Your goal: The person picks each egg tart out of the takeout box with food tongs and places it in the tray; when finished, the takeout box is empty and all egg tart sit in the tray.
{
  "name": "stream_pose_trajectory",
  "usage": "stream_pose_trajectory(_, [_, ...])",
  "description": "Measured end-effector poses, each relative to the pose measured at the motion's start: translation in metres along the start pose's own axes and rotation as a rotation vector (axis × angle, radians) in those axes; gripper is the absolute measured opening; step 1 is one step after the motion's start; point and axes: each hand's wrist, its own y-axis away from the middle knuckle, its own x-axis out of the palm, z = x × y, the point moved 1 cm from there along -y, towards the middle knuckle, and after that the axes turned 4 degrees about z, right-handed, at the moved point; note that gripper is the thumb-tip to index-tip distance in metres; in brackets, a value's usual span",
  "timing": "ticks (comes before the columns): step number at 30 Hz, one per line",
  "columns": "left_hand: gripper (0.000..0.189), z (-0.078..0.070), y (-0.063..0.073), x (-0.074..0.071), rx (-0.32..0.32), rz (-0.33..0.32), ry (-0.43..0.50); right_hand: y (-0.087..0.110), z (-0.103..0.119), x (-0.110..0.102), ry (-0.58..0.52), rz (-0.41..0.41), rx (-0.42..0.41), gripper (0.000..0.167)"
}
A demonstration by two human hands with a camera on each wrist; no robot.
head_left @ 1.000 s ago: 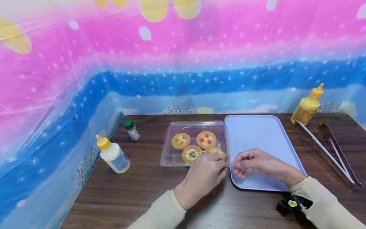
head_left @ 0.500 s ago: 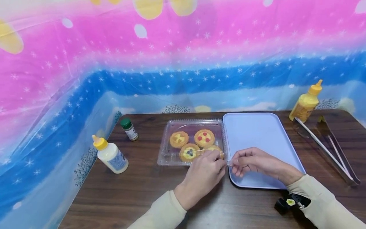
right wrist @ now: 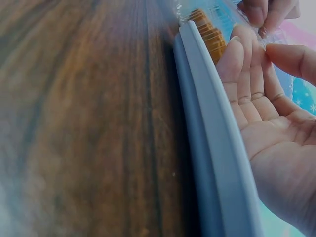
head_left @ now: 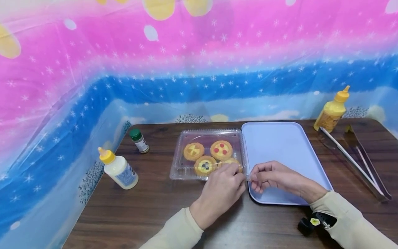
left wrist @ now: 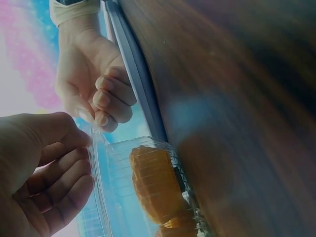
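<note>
A clear plastic clamshell container [head_left: 175, 173] sits closed on the wooden table, with several round tarts [head_left: 221, 150] inside. One tart has red dots, another dark ones. At its front right corner, my left hand [head_left: 222, 193] pinches the lid's edge between thumb and fingertips. From the right side, my right hand [head_left: 275, 178] pinches the same corner with thumb and forefinger, its other fingers curled. In the left wrist view a tart [left wrist: 155, 185] shows through the container wall, and both hands meet at the rim. My left hand partly covers the nearest right tart in the head view.
A pale blue tray [head_left: 273, 145] lies right beside the container, under my right hand. Metal tongs [head_left: 351, 162] and a yellow squeeze bottle [head_left: 330, 116] are at the right. A cream squeeze bottle [head_left: 122, 172] and a green-capped shaker [head_left: 140, 141] stand at the left.
The head view has shifted slightly, so the scene sits a little further left. Both hands stay at the container's corner, with almost no movement.
</note>
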Motion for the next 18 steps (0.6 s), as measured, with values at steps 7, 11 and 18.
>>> stream_pose_trajectory(7, [0.004,0.002,-0.002,0.002,-0.005,-0.01,-0.029,-0.002,0.001,0.005,0.012,-0.043,0.014,0.015])
stream_pose_trajectory(11, [0.006,0.001,-0.002,0.004,-0.008,-0.039,-0.018,-0.003,0.0,0.009,0.048,-0.108,0.025,0.014])
stream_pose_trajectory(18, [0.013,-0.002,-0.001,0.006,-0.029,-0.101,-0.019,-0.005,-0.001,0.013,0.117,-0.187,0.031,0.011])
